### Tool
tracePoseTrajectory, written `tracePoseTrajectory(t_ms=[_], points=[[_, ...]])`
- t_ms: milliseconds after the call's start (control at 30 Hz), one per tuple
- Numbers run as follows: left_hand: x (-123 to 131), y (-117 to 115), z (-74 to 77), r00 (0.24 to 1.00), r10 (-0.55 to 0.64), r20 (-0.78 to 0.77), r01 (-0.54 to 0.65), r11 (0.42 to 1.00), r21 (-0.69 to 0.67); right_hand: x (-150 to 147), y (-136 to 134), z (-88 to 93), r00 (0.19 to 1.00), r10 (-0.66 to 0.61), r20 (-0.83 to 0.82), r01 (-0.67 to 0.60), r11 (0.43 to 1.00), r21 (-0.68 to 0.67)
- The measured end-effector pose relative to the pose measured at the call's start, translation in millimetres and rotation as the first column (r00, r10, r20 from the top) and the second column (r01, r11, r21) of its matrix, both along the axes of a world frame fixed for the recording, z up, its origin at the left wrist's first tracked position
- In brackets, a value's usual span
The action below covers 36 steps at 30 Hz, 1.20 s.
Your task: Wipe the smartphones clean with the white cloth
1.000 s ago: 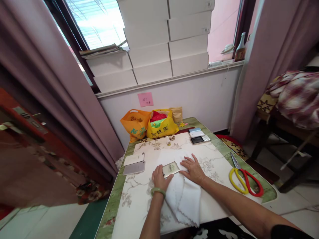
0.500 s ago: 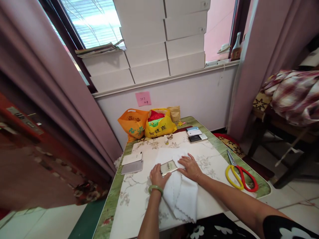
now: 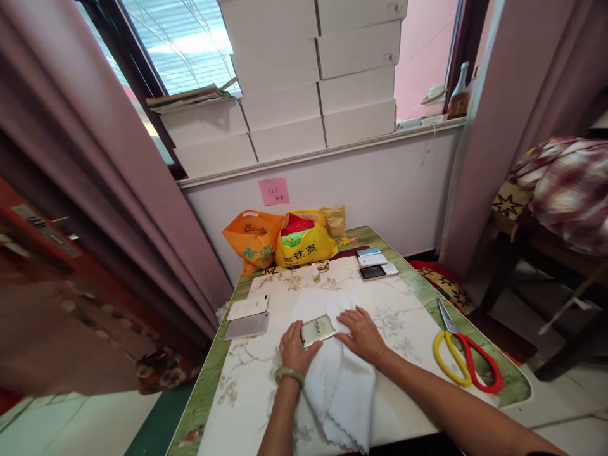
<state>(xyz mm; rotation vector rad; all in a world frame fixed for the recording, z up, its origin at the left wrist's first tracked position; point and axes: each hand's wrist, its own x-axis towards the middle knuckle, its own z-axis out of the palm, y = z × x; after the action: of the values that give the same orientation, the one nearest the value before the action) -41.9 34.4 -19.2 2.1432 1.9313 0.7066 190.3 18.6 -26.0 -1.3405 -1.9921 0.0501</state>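
A gold-coloured smartphone (image 3: 318, 330) lies on a white cloth (image 3: 339, 386), with a faint printed mark on its upper face. My left hand (image 3: 297, 350), with a green bangle at the wrist, grips the phone's left end, thumb along its near edge. My right hand (image 3: 361, 332) lies on the cloth at the phone's right end, fingers stretched out and thumb close to the corner. Part of the cloth hangs in folds toward the near edge of the table. Whether the right fingertips touch the phone, I cannot tell.
Two phones (image 3: 247, 316) lie at the left. Several more phones (image 3: 379, 271) are at the back right. Large scissors (image 3: 463, 354) with yellow and red handles lie at the right edge. An orange bag (image 3: 251, 240) and a yellow bag (image 3: 306, 246) stand at the back near a small bottle (image 3: 316, 275).
The view has shifted slightly, so the tabletop things sit a little lower. Both hands keep their places around the phone; I see no clear movement of it on the cloth.
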Motion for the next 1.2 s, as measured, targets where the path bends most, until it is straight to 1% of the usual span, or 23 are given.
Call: tracePoseTrajectory(t_ms=[200,367,433,500,567,667,700,767,867,933,967,1000,1067,1100,1167,1200], points=[[-1,0,-1.7,0.999,0.003,0.040,-0.003,1.000,0.009,2,0,-0.7,0.999,0.033,-0.029,-0.033,0.999,-0.021],[-9,-3,-4.1,0.994,-0.057,0.094,0.054,0.998,0.035,5,1,-4.5,0.998,0.041,-0.040,-0.042,0.999,-0.016],[-12,-5,-2.0,0.991,-0.080,0.110,0.078,0.997,0.027,6,1,-5.4,0.998,0.044,-0.041,-0.044,0.999,-0.012],[-12,-6,4.1,0.991,-0.079,0.112,0.079,0.997,0.009,7,1,-5.3,0.998,0.047,-0.045,-0.048,0.999,-0.011],[-8,-8,14.0,0.994,-0.068,0.088,0.070,0.997,-0.014,9,2,-4.5,0.997,0.044,-0.066,-0.045,0.999,-0.015],[7,-12,29.5,0.996,-0.077,-0.039,0.076,0.997,-0.017,12,4,-4.1,0.989,0.029,-0.142,-0.034,0.999,-0.036],[14,-14,32.9,0.994,-0.069,-0.090,0.069,0.998,0.002,13,5,-4.4,0.983,0.015,-0.184,-0.025,0.999,-0.048],[29,-19,35.1,0.988,-0.010,-0.156,0.020,0.998,0.060,18,6,-5.5,0.954,-0.029,-0.299,0.003,0.996,-0.089],[49,-26,28.7,0.978,0.122,-0.172,-0.102,0.988,0.120,28,7,-4.7,0.862,-0.155,-0.483,0.082,0.982,-0.168],[56,-28,22.4,0.973,0.176,-0.146,-0.162,0.981,0.105,34,10,-0.2,0.821,-0.211,-0.531,0.141,0.975,-0.170],[58,-29,19.8,0.975,0.185,-0.125,-0.177,0.981,0.075,35,13,3.3,0.832,-0.211,-0.513,0.161,0.977,-0.141],[57,-29,18.0,0.978,0.186,-0.098,-0.184,0.982,0.035,36,16,7.1,0.868,-0.186,-0.460,0.157,0.982,-0.100],[54,-28,16.2,0.984,0.173,-0.037,-0.175,0.983,-0.055,33,23,14.3,0.964,-0.073,-0.254,0.066,0.997,-0.035],[52,-27,16.2,0.988,0.156,-0.011,-0.157,0.983,-0.091,30,26,16.7,0.992,-0.006,-0.129,0.001,0.999,-0.036],[48,-27,16.7,0.993,0.114,0.022,-0.110,0.985,-0.130,23,31,18.4,0.992,0.095,0.081,-0.088,0.993,-0.079],[46,-27,17.0,0.995,0.095,0.030,-0.091,0.987,-0.135,19,31,17.8,0.982,0.118,0.150,-0.104,0.990,-0.095]])
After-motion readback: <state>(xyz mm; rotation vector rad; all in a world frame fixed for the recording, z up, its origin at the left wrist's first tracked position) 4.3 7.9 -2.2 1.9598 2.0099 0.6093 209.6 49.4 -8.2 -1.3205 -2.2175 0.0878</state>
